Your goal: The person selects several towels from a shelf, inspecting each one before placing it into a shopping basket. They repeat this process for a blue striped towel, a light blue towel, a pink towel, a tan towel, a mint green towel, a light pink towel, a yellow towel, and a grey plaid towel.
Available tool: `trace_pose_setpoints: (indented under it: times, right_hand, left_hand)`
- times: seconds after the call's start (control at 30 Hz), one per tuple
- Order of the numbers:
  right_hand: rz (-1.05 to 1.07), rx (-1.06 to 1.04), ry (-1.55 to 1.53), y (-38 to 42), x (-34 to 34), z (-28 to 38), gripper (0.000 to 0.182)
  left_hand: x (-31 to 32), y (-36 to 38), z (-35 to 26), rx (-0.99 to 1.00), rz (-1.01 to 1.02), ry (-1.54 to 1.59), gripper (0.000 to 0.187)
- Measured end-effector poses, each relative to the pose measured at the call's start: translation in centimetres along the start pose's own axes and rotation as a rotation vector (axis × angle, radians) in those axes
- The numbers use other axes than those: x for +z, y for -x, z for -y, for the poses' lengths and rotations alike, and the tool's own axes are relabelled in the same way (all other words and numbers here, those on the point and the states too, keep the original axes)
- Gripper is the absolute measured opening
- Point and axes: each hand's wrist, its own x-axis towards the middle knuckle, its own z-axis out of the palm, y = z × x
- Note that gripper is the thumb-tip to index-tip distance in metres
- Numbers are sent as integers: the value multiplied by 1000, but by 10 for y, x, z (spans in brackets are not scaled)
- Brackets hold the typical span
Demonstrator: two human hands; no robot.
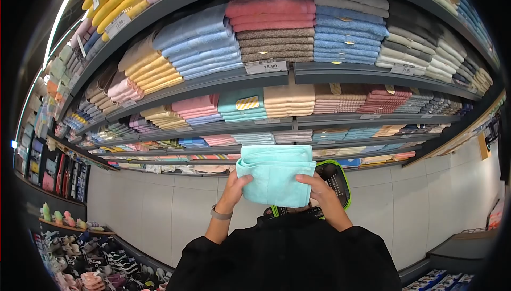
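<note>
A folded mint-green towel (275,184) is held up in front of my body, between both hands. My left hand (233,187) grips its left edge, thumb on the front face and fingers hidden behind. On the opposite edge, my right hand (315,185) pinches the towel the same way, its fingers mostly out of sight. The folded layers show at the towel's upper edge. A watch (221,212) with a greyish band is on my left wrist. Behind the towel stand shelves of folded towels, among them a teal stack (242,104) with a yellow-striped label.
A black basket with a green rim (348,187) is below, by my right hand. Grey shelves (213,84) of folded towels curve across ahead, with price tags (266,67) on their edges. Pale floor tiles (154,198) lie beneath. Shoes (90,253) fill a display at lower left.
</note>
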Motion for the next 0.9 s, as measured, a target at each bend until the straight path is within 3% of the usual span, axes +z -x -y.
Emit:
trace_pose_setpoints:
  times: [0.1,0.17,0.27,0.47,0.63,0.77,0.83,0.9]
  right_hand:
    - [-9,-15,-23,-2,15,3,58]
    - [-15,-15,-21,-6,21,3,57]
    - [30,-11,-33,-13,20,-3,57]
    - [209,-47,-214,-24,2,-10,57]
    - [14,-113,40,-28,25,12,52]
    - [-123,-120,-30,-32,39,15,44]
    - [-250,-142,-100,-37,37,9,37]
    - [-241,-155,-108,-40,32,5,36]
  left_hand:
    - [8,-2,-8,53,-102,-11,41]
    - [8,-4,-8,199,-296,-194,42]
    - [4,-4,-12,329,-341,-280,40]
    - [-6,1,-20,230,-277,-250,36]
    - [-12,0,-22,303,-212,-388,40]
    - [-4,-8,-29,474,-316,-503,43]
    - [-5,-8,-26,484,-308,-540,44]
    - [-6,-9,-26,496,-303,-578,45]
